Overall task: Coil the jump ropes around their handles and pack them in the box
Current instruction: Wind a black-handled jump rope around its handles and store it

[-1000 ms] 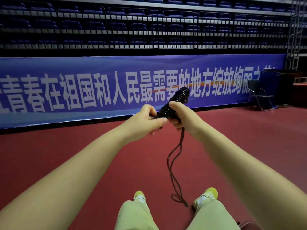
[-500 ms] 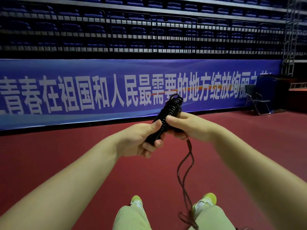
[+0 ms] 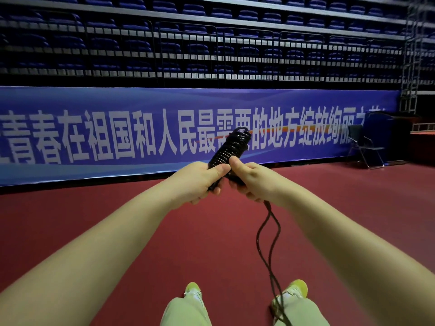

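Head view: both hands hide the handles (image 3: pixel 229 151); rope (image 3: pixel 270 250) exits frame.

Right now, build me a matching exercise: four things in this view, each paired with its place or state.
Things:
1. coiled jump rope
2. loose rope end
3. folding chair
4. left hand

Places or states:
A. hangs down toward the shoes
B. stands by the banner, far right
C. wound around the handles
D. grips the lower end of the bundle

Pairs: 1-C, 2-A, 3-B, 4-D
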`<state>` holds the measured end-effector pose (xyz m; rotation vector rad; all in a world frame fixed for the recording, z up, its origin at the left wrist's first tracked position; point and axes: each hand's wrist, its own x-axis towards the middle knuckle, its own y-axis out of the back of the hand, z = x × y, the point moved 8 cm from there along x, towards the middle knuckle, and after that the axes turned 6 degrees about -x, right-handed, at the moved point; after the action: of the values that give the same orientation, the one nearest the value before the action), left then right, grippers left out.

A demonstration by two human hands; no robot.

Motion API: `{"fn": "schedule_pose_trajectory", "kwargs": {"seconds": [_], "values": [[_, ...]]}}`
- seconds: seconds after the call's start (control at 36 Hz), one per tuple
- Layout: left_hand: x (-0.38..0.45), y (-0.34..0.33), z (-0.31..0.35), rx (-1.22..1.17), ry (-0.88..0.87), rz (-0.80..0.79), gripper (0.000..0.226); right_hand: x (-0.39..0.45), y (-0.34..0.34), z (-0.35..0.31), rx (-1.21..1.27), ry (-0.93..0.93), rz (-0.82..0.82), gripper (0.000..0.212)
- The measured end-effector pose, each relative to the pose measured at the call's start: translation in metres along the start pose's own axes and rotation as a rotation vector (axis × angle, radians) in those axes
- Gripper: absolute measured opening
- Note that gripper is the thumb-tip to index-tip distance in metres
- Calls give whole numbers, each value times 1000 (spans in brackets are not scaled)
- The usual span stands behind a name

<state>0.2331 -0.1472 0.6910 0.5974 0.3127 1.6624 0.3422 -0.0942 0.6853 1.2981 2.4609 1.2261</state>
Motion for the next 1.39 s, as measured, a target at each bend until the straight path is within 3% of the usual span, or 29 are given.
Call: {"fn": "schedule_pose_trajectory", "kwargs": {"seconds": [0.14, 0.36, 0.44, 0.5, 0.56, 0.64, 0.72, 0.83, 0.97, 1.11, 1.39], "values": [[-1, 14, 18, 403, -83, 130, 46, -2, 3, -2, -72, 11, 26, 47], [1, 8, 26, 947, -121, 204, 39, 1, -1, 11, 101, -64, 66, 67], [-2, 2, 30, 1049, -175, 253, 40, 1, -1, 13, 174, -102, 111, 66], [-4, 0, 28, 984, -155, 201, 41, -1, 0, 12, 202, -102, 133, 61], [-5, -5, 21, 773, -103, 53, 39, -4, 4, 11, 240, -72, 154, 53], [-12, -19, 15, 228, -52, -205, 34, -6, 10, 10, 349, -14, 168, 51], [-19, -33, 11, -254, 41, -419, 46, -7, 7, 6, 455, 34, 100, 38], [-18, -39, 7, -448, 21, -484, 53, -7, -1, -8, 458, 153, -45, 39], [-17, -35, 11, -428, 19, -334, 40, -8, -1, -3, 420, 175, -134, 51], [-12, -22, 5, -255, 32, -217, 32, -10, -4, 8, 354, 123, -142, 52], [0, -7, -2, 205, -53, 41, 36, -8, -9, 19, 191, -9, 119, 60]]}}
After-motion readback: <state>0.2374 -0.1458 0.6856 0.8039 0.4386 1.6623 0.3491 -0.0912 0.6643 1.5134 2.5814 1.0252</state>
